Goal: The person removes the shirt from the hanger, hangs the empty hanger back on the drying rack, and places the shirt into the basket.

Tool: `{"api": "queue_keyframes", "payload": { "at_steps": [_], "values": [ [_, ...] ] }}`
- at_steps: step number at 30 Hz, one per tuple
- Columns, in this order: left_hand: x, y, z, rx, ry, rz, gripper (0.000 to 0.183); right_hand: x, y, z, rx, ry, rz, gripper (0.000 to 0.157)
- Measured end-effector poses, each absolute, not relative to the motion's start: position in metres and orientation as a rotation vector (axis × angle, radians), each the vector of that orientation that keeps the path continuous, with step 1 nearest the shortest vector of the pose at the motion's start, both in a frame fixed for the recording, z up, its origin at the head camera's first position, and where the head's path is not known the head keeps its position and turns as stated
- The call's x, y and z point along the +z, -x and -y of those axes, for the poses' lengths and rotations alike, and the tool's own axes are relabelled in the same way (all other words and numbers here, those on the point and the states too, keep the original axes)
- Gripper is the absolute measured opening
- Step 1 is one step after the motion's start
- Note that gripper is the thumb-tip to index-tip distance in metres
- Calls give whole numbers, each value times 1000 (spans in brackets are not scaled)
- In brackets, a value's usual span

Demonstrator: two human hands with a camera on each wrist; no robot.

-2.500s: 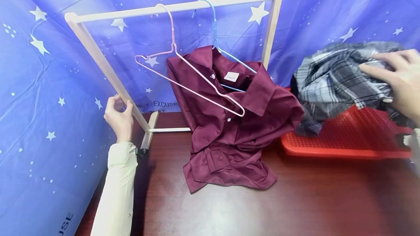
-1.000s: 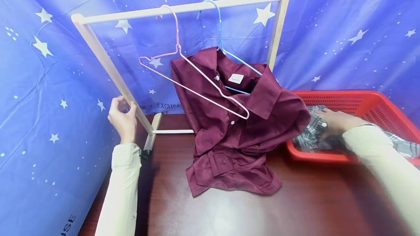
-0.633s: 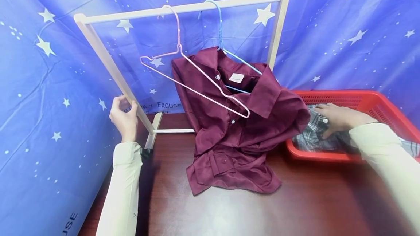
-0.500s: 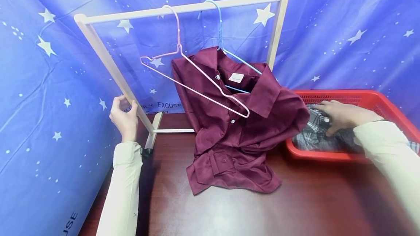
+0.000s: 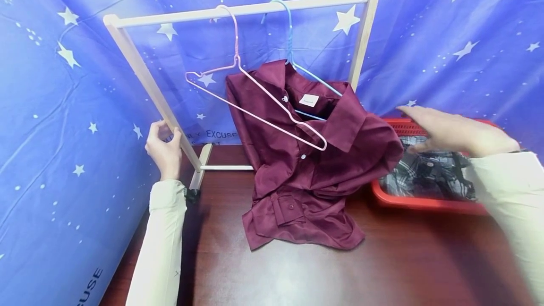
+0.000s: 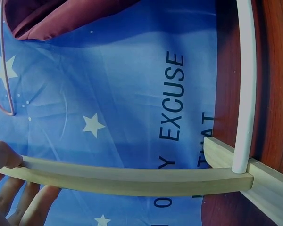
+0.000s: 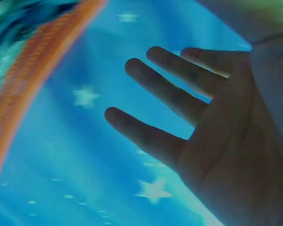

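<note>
My left hand point(image 5: 164, 150) grips the left wooden post point(image 6: 132, 181) of a small clothes rack, thumb on one side and fingers on the other. Over the red basket point(image 5: 429, 204) my right hand point(image 5: 459, 133) is raised with straight, spread fingers, holding nothing, as the right wrist view also shows. A grey and black plaid shirt point(image 5: 429, 178) lies bunched in that basket below the hand. From the rack's top rail point(image 5: 170, 17) hang a bare pink hanger point(image 5: 259, 116) and a blue hanger point(image 5: 290, 37) bearing a maroon shirt point(image 5: 276, 159).
The maroon shirt's hem spreads on the dark red-brown table point(image 5: 289, 277). A blue curtain point(image 5: 425, 37) with white stars stands close behind and on the left. The rack's wooden foot point(image 5: 203, 164) and white lower bar point(image 5: 227, 167) show near the left hand.
My right hand first carried the plaid shirt into the basket and pressed on it there. Now it has let go and lifted. The left hand stays on the post.
</note>
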State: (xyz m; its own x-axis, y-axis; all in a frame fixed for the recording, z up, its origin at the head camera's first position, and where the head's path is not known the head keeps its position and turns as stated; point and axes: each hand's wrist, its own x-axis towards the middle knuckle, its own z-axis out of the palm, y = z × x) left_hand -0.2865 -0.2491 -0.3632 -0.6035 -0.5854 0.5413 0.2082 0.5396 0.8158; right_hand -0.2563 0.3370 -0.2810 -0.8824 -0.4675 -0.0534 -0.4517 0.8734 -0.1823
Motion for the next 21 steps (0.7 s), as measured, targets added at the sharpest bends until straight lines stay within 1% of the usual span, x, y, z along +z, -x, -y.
{"api": "queue_keyframes", "payload": {
  "at_steps": [3, 5, 8, 10, 12, 16, 18, 21],
  "values": [
    [-363, 287, 250, -1158, -323, 1916, 25, -261, 249, -324, -254, 725, -3028, 94],
    [-363, 287, 251, -1157, -327, 1922, 24, -250, 244, -318, -245, 777, -3111, 86],
    [-363, 286, 251, -1155, -322, 1927, 24, -235, 235, -310, -211, 772, -3199, 80],
    [-363, 286, 251, -1154, -316, 1927, 24, -228, 230, -304, -219, 790, -3256, 75],
    [-363, 285, 251, -1156, -311, 1927, 24, -222, 225, -296, -213, 783, -3312, 65],
    [-362, 285, 250, -1155, -306, 1932, 23, -218, 218, -281, -280, 897, -3436, 48],
    [-362, 284, 250, -1152, -308, 1932, 23, -218, 216, -273, -342, 945, -3463, 45],
    [-362, 284, 249, -1151, -305, 1928, 23, -218, 213, -262, -456, 949, -3444, 45]
  ]
}}
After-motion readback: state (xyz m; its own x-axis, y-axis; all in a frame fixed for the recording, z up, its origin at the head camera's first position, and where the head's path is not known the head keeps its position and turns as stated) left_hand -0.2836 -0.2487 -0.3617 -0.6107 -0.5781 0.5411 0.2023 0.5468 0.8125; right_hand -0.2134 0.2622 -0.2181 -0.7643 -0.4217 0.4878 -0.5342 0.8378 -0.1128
